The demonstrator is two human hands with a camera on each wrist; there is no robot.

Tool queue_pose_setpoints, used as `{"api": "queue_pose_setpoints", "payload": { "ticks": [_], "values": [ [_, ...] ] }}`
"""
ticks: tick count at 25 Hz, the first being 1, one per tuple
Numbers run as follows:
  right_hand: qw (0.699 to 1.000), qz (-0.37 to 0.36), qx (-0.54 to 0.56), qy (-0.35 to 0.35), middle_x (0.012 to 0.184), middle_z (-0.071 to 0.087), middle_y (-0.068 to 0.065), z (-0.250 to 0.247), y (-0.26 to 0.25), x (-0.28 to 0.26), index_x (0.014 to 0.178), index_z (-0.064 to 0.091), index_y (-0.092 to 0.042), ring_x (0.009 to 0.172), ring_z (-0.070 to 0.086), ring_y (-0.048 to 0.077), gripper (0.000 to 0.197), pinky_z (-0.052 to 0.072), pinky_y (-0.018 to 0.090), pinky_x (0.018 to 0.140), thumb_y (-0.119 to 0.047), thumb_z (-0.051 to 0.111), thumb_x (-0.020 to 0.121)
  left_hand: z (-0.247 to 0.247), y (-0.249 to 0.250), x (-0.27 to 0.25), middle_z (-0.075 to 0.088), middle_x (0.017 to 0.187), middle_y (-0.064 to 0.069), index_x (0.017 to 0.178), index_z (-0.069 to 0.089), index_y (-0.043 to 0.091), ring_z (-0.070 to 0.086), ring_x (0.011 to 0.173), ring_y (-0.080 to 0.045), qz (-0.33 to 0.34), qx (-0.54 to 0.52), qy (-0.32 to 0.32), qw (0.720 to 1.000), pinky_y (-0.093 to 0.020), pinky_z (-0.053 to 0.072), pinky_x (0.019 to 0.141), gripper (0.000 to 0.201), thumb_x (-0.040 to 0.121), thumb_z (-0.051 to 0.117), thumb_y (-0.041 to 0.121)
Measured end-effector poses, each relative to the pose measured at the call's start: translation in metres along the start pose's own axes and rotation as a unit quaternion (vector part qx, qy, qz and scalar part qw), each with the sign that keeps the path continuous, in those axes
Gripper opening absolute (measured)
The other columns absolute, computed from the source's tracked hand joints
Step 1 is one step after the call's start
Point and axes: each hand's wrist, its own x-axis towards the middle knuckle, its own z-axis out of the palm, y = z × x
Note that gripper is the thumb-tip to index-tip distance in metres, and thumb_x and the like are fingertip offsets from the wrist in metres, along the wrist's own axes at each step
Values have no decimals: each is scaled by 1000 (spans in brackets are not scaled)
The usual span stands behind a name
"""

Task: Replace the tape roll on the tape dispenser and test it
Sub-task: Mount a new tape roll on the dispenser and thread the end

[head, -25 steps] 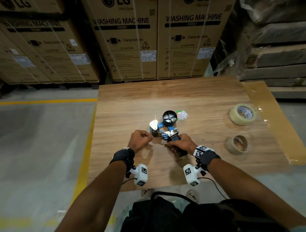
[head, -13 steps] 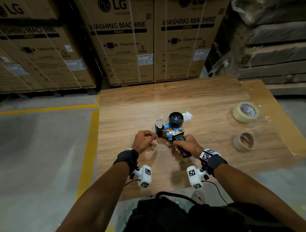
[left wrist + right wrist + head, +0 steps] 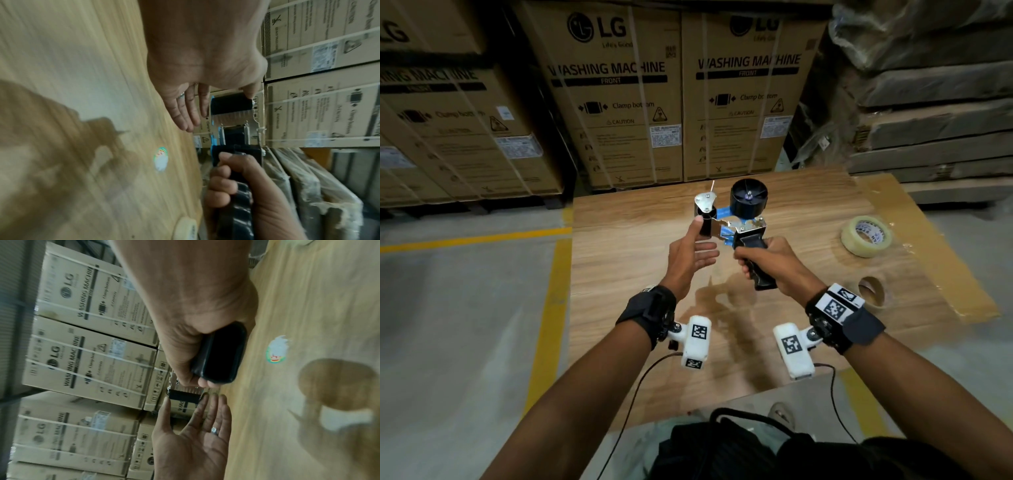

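My right hand (image 3: 760,260) grips the black handle of the blue-and-metal tape dispenser (image 3: 736,222) and holds it upright above the wooden table (image 3: 626,274). Its black hub (image 3: 748,198) carries no roll. My left hand (image 3: 697,246) is beside it with straight fingers, and the thumb tip touches the black front roller (image 3: 704,224). In the left wrist view the thumb and forefinger flank that roller (image 3: 231,105); the right wrist view shows the same roller (image 3: 185,396). A full roll of clear tape (image 3: 866,236) lies flat at the table's right, with an empty cardboard core (image 3: 871,291) nearer me.
A small white and green sticker (image 3: 161,160) lies on the table under the dispenser. Brown taped sheeting (image 3: 941,260) covers the table's right edge. Stacked washing machine cartons (image 3: 613,102) stand behind the table, wrapped pallets (image 3: 928,102) at the right, and a yellow floor line (image 3: 551,308) on the left.
The dispenser has risen off the table in my right hand and tipped upright. My left hand has uncurled from a fist to straight fingers at the roller.
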Motion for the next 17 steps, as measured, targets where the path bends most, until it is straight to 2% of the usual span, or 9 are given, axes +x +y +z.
{"api": "queue_pose_setpoints", "payload": {
  "ticks": [5, 11, 15, 17],
  "values": [
    [1000, -28, 5, 7, 66, 65, 10, -11, -19, -8, 83, 72, 0, 52, 57, 16, 3, 49, 27, 48, -1, 75, 82, 28, 20, -11, 73, 114, -22, 125, 65, 2, 75, 101, -26, 16, -84, -27, 996, -39, 58, 96, 63, 86, 73, 50],
    [999, -36, -9, 24, 61, 66, 7, -21, -27, -13, 80, 72, -3, 50, 58, 15, 3, 50, 27, 48, -2, 74, 82, 46, 28, -22, 71, 116, -22, 118, 66, 1, 74, 98, -21, 7, -124, -26, 992, -38, 57, 99, 51, 85, 78, 37],
    [1000, -20, 5, 13, 63, 65, 8, -26, -28, -15, 83, 72, -1, 50, 58, 16, 1, 50, 26, 48, -1, 73, 83, 55, 32, -26, 71, 112, -22, 107, 67, 4, 74, 98, -22, 0, -125, -4, 992, -39, 57, 98, 40, 83, 80, 34],
    [1000, -7, 20, 4, 65, 64, 9, -28, -30, -15, 84, 71, 0, 50, 58, 15, 2, 50, 25, 47, 0, 73, 84, 58, 34, -27, 71, 112, -22, 109, 65, 3, 73, 101, -24, -2, -126, 0, 992, -40, 57, 98, 43, 83, 80, 34]
  ]
}}
